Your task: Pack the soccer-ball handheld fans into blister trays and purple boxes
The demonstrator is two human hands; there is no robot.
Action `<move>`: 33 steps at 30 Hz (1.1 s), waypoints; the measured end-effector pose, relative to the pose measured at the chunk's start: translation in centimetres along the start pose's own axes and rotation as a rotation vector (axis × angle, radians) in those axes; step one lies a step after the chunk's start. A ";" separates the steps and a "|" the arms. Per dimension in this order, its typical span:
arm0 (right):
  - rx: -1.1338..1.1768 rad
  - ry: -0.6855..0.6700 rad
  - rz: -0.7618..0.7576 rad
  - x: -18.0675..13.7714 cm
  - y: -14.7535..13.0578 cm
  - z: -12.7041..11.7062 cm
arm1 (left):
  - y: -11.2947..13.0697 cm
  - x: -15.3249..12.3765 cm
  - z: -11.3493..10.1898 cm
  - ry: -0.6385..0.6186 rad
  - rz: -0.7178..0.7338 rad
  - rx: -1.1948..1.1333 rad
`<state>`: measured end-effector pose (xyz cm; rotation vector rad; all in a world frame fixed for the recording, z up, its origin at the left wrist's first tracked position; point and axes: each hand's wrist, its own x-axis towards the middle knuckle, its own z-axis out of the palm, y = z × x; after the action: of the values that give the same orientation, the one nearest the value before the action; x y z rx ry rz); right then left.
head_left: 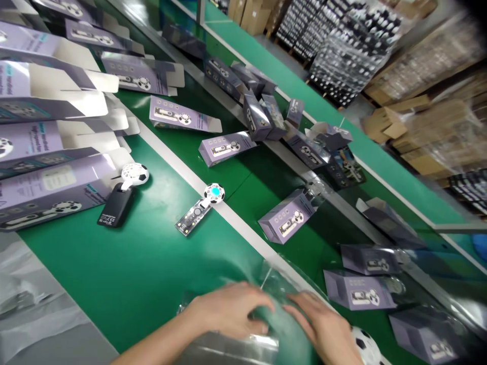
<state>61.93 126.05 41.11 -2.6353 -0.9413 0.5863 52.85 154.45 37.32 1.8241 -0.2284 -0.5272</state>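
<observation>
My left hand [238,310] hovers over crinkled clear plastic [236,350] at the bottom middle, thumb and forefinger apart. Opposite it, my right hand [325,327] has its fingers stretched towards the left, close to the same plastic; its thumb is hidden. Both hands are a little blurred. A white and black football-patterned head [366,345] shows partly beside my right hand. Farther up the green table lies a handheld fan [194,215] with a football head and a blue centre. A second fan [117,203], with its black handle back upward, leans at the purple boxes.
Purple printed boxes [57,182] with open flaps crowd the left. More purple boxes [287,218] lie along the belt beyond the white strip [171,154]. Grey material [34,324] lies at lower left. Wrapped pallet stacks [338,45] and cartons [422,121] stand behind.
</observation>
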 end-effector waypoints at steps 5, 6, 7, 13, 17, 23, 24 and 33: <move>-0.273 0.074 -0.212 3.9 1.9 2.6 | -3.7 -4.8 -6.9 1.012 -0.500 0.573; -0.339 0.072 -0.225 4.2 2.4 2.6 | -4.8 -5.6 -7.9 0.947 -0.510 0.579; -0.387 0.054 -0.242 4.4 2.7 2.2 | -5.8 -6.3 -8.6 0.849 -0.474 0.527; -0.340 -0.032 -0.461 9.3 -5.4 -1.1 | -8.0 -8.9 -7.9 0.632 -0.297 0.373; -0.330 -0.101 -0.688 15.2 -14.5 0.5 | -9.4 -8.2 -8.2 0.895 -0.402 0.494; -0.419 -0.062 -0.559 15.5 -19.5 1.0 | -9.4 -11.0 -7.9 1.209 -0.392 0.225; -0.405 -0.013 -0.526 14.2 -19.7 0.9 | -9.0 -12.0 -7.3 1.267 -0.394 0.135; -0.423 -0.219 -0.192 11.3 -18.9 9.7 | -4.4 -12.5 -7.3 1.454 -0.269 -0.013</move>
<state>55.33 148.76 36.80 -2.8280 -1.5129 0.7037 44.75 167.29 37.85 1.7994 0.9979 0.6835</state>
